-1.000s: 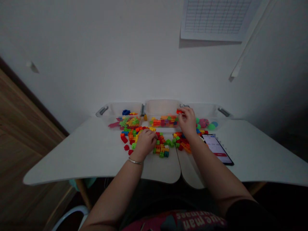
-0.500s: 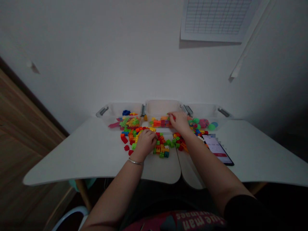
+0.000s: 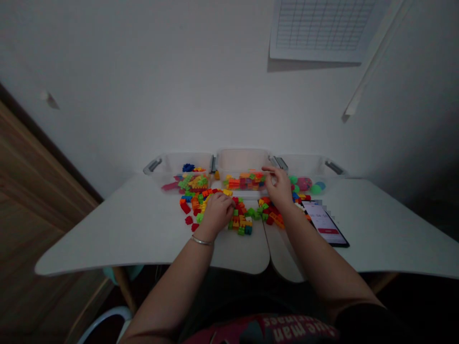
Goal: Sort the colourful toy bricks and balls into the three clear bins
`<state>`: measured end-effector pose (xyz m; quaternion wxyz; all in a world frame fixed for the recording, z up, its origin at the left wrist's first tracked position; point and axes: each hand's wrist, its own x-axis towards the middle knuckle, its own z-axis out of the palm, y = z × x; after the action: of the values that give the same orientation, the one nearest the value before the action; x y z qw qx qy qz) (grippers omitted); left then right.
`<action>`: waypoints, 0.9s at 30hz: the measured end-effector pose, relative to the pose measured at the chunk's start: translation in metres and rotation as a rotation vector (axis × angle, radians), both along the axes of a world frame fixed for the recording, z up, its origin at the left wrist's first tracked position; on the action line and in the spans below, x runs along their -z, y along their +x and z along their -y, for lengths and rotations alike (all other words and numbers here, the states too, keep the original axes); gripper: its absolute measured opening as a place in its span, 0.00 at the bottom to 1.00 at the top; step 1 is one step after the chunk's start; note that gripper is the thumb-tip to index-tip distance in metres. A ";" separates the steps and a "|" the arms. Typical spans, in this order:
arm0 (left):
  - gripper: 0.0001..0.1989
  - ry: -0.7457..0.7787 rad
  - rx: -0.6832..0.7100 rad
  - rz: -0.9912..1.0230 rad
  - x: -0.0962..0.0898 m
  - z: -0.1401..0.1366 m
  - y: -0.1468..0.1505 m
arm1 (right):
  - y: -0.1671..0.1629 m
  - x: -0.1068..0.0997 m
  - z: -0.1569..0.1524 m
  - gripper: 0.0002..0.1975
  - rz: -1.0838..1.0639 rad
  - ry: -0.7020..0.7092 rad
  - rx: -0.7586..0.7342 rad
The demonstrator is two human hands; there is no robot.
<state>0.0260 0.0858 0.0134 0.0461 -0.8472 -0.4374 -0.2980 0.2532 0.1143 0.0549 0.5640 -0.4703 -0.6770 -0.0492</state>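
Note:
My left hand point(image 3: 219, 210) rests on the left part of a heap of colourful building bricks point(image 3: 241, 220). Its fingers curl downward, and what they hold, if anything, is hidden. My right hand point(image 3: 278, 187) hovers at the front right corner of the middle clear plastic box point(image 3: 244, 160), index finger and thumb apart with nothing visible between them. Inside that box lie orange, red, green and purple bricks point(image 3: 245, 181). More loose bricks point(image 3: 274, 220), mostly orange, red and green, lie on the table below my right wrist.
A left clear box point(image 3: 172, 162) holds blue, yellow, green and pink pieces. Green, pink and blue balls point(image 3: 304, 184) show in the right clear box point(image 3: 304, 162). A lit phone point(image 3: 326, 224) lies beside my right forearm on the white table point(image 3: 136, 224). The wall stands behind the boxes.
My right hand has drawn back from over the middle box, moving right and slightly toward me, and its fingers have spread. My left hand has barely moved.

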 end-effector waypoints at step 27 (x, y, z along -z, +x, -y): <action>0.18 0.013 -0.281 -0.059 -0.001 0.007 0.005 | -0.015 0.066 0.049 0.12 0.450 -0.440 -0.138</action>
<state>0.0313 0.0783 0.0144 0.1057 -0.7857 -0.5482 -0.2664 0.2379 0.0649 -0.0106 0.2870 -0.5112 -0.8094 0.0338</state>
